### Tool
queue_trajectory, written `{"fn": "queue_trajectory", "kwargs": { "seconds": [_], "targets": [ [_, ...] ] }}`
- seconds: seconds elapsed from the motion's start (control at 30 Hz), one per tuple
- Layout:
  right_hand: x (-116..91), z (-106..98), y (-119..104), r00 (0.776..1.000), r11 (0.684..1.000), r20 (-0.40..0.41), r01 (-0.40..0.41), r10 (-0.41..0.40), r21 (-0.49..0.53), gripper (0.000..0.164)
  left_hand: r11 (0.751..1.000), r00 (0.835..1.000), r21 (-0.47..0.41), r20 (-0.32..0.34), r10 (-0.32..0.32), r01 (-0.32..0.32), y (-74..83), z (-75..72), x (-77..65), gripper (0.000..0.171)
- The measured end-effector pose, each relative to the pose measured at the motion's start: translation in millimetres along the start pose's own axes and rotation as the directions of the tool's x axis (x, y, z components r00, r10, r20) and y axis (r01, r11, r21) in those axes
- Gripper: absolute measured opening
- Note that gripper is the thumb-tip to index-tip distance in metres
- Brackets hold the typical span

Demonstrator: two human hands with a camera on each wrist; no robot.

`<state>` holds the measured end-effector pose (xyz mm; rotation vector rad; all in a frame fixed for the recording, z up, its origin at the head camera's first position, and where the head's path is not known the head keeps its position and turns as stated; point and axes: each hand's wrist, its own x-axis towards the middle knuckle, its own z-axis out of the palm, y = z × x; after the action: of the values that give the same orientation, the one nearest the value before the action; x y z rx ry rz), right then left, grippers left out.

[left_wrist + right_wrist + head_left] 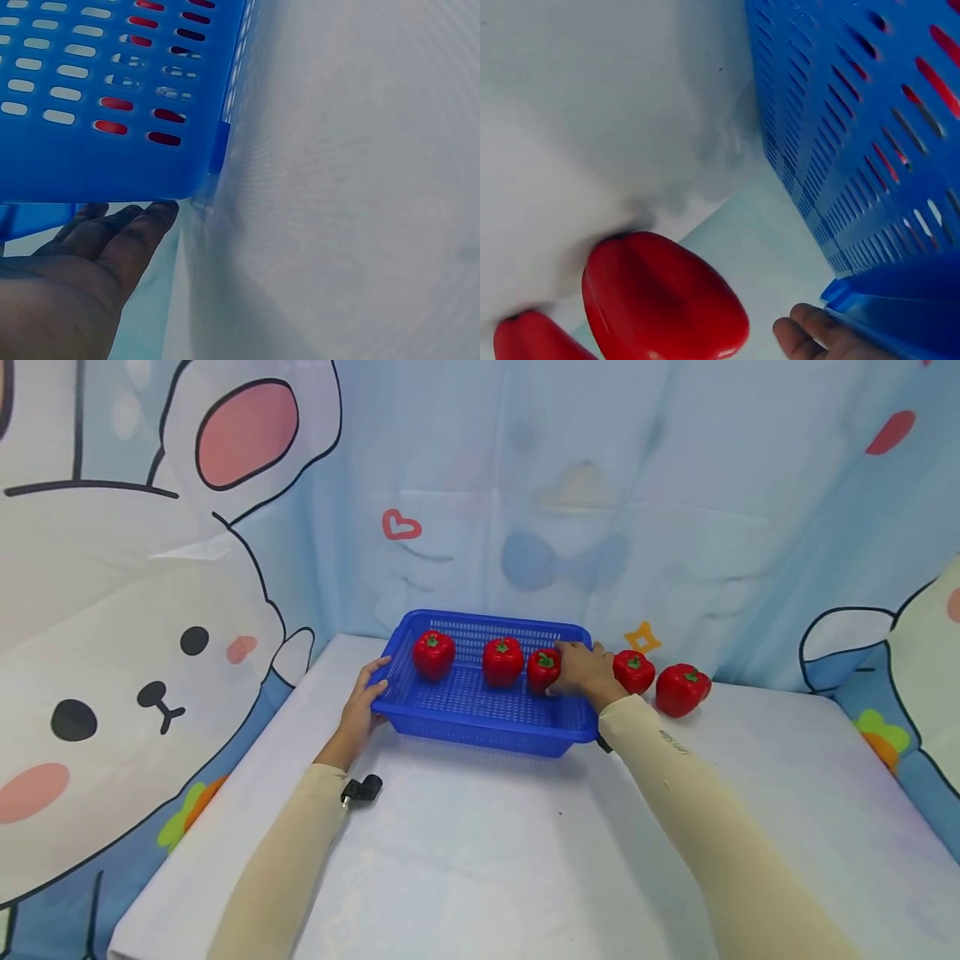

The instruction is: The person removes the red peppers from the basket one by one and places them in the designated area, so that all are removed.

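A blue plastic basket [480, 739] sits near the back of the white table, with three red bell peppers inside. My right hand [583, 670] reaches over the basket's right rim and holds the rightmost red bell pepper [542, 672] between thumb and fingers. In the right wrist view that pepper is largely hidden by the basket wall [810, 135], and a few fingertips [802, 334] show past the rim. At the basket's left end, my left hand [358, 706] touches the rim with extended fingers [139, 240]. The other peppers inside are a left one [433, 655] and a middle one [502, 662].
Just right of the basket, two more red bell peppers lie on the table, one nearer [633, 672] and one farther right [681, 690]. A cartoon-printed curtain [465, 460] hangs close behind the table [465, 860] and along its sides.
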<state>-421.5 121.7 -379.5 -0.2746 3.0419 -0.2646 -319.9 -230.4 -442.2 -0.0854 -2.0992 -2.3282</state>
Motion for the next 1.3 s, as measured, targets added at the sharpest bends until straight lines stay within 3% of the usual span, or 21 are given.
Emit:
{"fn": "queue_trajectory", "kwargs": {
  "seconds": [0.17,0.43,0.63,0.77,0.9,1.07,1.17,1.3],
  "targets": [
    [3,4,0,1.000,0.998,-0.029,0.002,-0.003,-0.057,0.088,1.000,1.000,0.001,-0.001,0.001,-0.001,-1.0,2.1,0.2,0.048],
    [4,8,2,0.998,1.000,-0.064,-0.005,0.004,-0.026,0.084,1.000,1.000,0.004,0.012,0.004,-0.004,-2.3,1.7,-1.6,0.049],
    [2,8,7,0.997,0.998,-0.071,0.033,-0.030,0.049,0.083,1.000,1.000,0.016,0.009,-0.004,0.003,-4.1,1.8,-0.2,0.048],
    [1,7,11,0.990,0.981,-0.122,0.091,-0.070,0.170,0.082,1.000,1.000,0.023,-0.001,0.000,0.000,-3.7,0.8,1.6,0.047],
    [-2,6,15,0.979,0.934,-0.189,0.142,-0.083,0.327,0.083,1.000,1.000,0.023,-0.007,0.012,-0.011,-4.1,1.1,2.0,0.047],
    [-6,7,22,0.974,0.829,-0.220,0.165,-0.052,0.534,0.084,1.000,1.000,0.008,0.007,0.016,-0.016,-4.5,0.6,2.7,0.047],
    [-8,8,25,0.964,0.765,-0.262,0.196,-0.037,0.613,0.084,1.000,1.000,0.008,0.011,0.016,-0.016,-4.3,0.7,2.5,0.047],
    [-10,11,29,0.944,0.713,-0.328,0.242,-0.017,0.659,0.084,1.000,1.000,0.018,0.003,0.018,-0.018,-4.2,0.5,2.2,0.047]
  ]
}}
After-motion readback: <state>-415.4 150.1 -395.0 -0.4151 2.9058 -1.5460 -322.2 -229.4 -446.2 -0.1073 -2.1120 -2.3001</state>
